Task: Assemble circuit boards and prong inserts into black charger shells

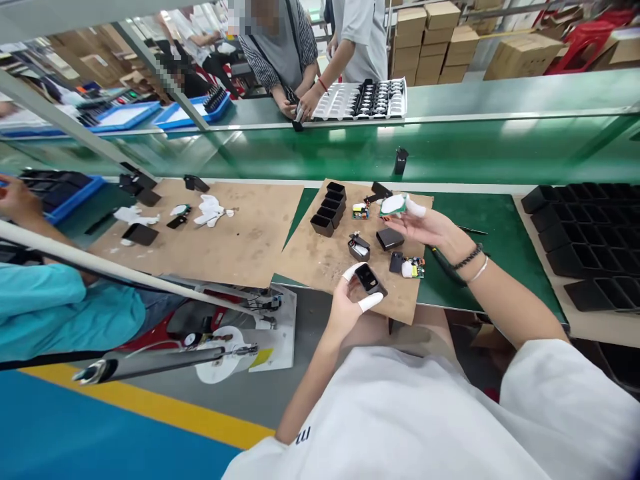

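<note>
Low centre of the frame, the left hand [350, 300] pinches a small black plastic housing [370, 279], fingers closed on its sides; keeping its open face upward would help. Right of centre, the right hand [425, 225] grips a green round-topped circuit board [393, 205] above the brown fibreboard tabletop [320, 257].

You sit at a long green belt [450, 150] that runs across the room. Just in front of it lie two brown boards [240, 233] on the bench. Behind the belt, brown boxes [430, 40] are stacked high, with a red chair [580, 40] beside them. A white tray [360, 100] rests on the far edge of the belt. Left of the belt sit blue trays [130, 115]. Below the belt, the floor [60, 433] is blue with a yellow stripe [165, 413]. Bright light shines on the belt.
</note>
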The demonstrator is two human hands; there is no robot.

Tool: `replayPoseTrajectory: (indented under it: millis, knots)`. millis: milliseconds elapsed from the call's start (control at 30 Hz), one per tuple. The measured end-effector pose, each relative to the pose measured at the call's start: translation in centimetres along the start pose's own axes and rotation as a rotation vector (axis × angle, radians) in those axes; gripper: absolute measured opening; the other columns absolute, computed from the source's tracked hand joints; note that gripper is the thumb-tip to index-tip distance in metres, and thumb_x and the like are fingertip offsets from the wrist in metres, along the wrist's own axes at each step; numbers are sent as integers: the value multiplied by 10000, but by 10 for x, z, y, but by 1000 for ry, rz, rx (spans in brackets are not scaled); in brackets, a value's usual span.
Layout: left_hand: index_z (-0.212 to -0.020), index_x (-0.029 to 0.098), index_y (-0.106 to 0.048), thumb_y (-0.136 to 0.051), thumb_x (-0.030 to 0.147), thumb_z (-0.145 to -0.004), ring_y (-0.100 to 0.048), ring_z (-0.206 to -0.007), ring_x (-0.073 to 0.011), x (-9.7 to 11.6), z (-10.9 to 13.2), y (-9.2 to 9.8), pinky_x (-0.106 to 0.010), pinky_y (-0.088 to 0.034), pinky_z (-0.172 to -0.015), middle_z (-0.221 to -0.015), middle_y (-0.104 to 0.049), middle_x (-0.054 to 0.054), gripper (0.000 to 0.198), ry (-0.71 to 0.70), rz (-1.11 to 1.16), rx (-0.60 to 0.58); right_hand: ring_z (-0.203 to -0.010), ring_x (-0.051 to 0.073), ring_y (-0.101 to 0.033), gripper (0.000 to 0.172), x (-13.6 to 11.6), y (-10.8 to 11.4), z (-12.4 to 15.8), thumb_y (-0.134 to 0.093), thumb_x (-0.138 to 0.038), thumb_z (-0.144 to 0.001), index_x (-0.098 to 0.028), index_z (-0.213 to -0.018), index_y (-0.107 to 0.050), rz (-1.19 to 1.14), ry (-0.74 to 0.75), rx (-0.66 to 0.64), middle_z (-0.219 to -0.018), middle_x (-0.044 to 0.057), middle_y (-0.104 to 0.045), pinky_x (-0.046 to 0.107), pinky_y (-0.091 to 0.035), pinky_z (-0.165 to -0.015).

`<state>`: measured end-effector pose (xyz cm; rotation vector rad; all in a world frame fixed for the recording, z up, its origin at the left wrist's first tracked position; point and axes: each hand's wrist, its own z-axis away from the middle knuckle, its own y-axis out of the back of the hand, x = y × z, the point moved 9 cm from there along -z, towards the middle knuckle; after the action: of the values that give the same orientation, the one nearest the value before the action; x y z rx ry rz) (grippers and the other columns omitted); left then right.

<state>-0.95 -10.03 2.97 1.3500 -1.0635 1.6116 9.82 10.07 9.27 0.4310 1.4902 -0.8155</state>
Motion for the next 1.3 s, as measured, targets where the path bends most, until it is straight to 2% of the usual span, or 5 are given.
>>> replayPoseTrajectory:
  millis: [167, 400, 633, 800, 1300]
  knots:
    - [-1313, 197, -630, -926, 295, -650, -650, -1299, -306, 40, 9, -19, -441, -511, -1144, -1384, -692, -130, 732, -129, -39, -68, -1110, 318, -742, 586, 2, -28, 80, -917, -563, -581, -271, -1045, -710, -232, -4, 70, -1063, 51, -780, 549, -584, -1035]
    - [-1346, 233, -637, -925, 273, -700, -620, -1346, -304, 98, 31, -39, -435, -489, -1173, -1409, -679, -94, 708, -307, -150, -93, -1164, 345, -725, 759, -18, -40, 148, -1027, -445, -464, -318, -1122, -673, -165, 275, 204, -1157, 47, -779, 549, -602, -1000]
    - [-1336, 246, -652, -911, 237, -715, -622, -1343, -295, 134, 48, -51, -411, -492, -1170, -1378, -692, -72, 673, -460, -312, -51, -1229, 343, -693, 683, -52, -50, 169, -1002, -376, -580, -370, -1190, -696, -76, 585, 130, -1267, 59, -742, 583, -576, -1045]
    - [-1373, 251, -633, -908, 217, -718, -629, -1338, -294, 138, 56, -55, -418, -492, -1174, -1393, -688, -73, 711, -479, -356, -21, -1153, 310, -733, 680, -49, -58, 167, -913, -463, -717, -453, -1330, -620, -91, 552, -80, -1250, 40, -758, 564, -604, -991]
    - [-1360, 242, -645, -877, 213, -742, -664, -1250, -288, 156, 68, -70, -419, -547, -1085, -1330, -693, -104, 661, -594, -490, -64, -1153, 333, -655, 562, -88, -64, 183, -912, -360, -729, -292, -1254, -724, 368, 885, -10, -1177, 99, -721, 566, -553, -1013]
